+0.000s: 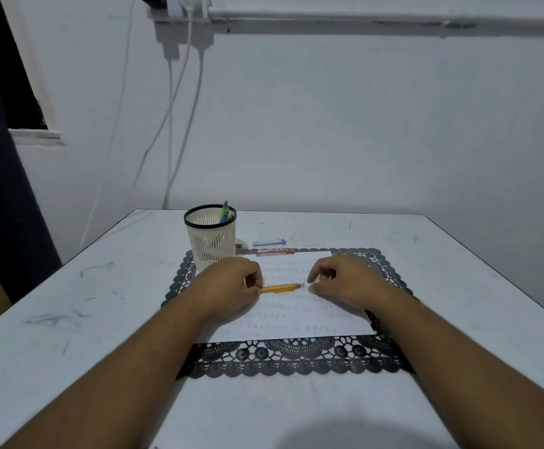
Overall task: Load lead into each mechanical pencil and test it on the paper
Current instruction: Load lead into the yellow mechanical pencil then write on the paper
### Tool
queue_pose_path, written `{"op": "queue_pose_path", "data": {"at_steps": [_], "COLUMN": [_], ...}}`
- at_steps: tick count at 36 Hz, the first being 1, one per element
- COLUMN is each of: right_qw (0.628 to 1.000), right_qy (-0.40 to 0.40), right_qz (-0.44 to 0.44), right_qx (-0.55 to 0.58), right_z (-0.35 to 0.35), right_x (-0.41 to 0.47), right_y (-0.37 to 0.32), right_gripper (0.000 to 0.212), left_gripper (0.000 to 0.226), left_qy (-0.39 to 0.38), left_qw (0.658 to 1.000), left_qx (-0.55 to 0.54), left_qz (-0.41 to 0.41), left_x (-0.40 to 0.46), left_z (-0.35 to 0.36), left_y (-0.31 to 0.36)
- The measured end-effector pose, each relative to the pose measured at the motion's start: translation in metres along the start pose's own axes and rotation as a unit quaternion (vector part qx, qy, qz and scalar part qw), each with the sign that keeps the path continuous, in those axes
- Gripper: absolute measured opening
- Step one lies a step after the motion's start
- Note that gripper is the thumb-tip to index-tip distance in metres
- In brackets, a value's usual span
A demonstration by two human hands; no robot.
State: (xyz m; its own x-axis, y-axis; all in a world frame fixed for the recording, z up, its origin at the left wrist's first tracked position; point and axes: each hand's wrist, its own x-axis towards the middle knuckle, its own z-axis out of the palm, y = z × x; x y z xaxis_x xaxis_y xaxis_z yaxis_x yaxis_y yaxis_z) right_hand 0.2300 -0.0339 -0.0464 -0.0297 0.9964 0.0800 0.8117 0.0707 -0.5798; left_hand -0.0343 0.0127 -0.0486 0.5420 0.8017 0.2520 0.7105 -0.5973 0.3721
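The left hand (231, 288) pinches one end of a slim orange mechanical pencil (281, 287), held level just above the white paper (296, 319) on a black lacy mat (283, 359). The right hand (345, 283), fingers loosely curled and holding nothing, sits just beside the pencil's other end. A ribbed cream cup (210, 234) stands behind
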Motion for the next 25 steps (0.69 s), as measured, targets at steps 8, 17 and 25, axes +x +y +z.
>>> {"op": "queue_pose_path", "data": {"at_steps": [8,17,25], "right_qw": [0.997,0.997,0.997], "right_qy": [0.010,0.024,0.028], "right_qz": [-0.018,-0.046,-0.059], "right_qx": [0.068,0.053,0.029], "right_z": [0.015,0.028,0.033], "right_x": [0.002,0.002,0.002], "right_y": [-0.004,-0.011,-0.016], "right_gripper": [0.009,0.005,0.006], "left_gripper": [0.010,0.011,0.008], "left_qy": [-0.003,0.002,-0.008], "left_qw": [0.999,0.999,0.999], "left_qx": [-0.014,-0.019,-0.025], "left_qz": [0.038,0.030,0.024], "left_x": [0.004,0.005,0.005], "left_z": [0.012,0.015,0.012], "left_y": [0.001,-0.007,-0.007]}}
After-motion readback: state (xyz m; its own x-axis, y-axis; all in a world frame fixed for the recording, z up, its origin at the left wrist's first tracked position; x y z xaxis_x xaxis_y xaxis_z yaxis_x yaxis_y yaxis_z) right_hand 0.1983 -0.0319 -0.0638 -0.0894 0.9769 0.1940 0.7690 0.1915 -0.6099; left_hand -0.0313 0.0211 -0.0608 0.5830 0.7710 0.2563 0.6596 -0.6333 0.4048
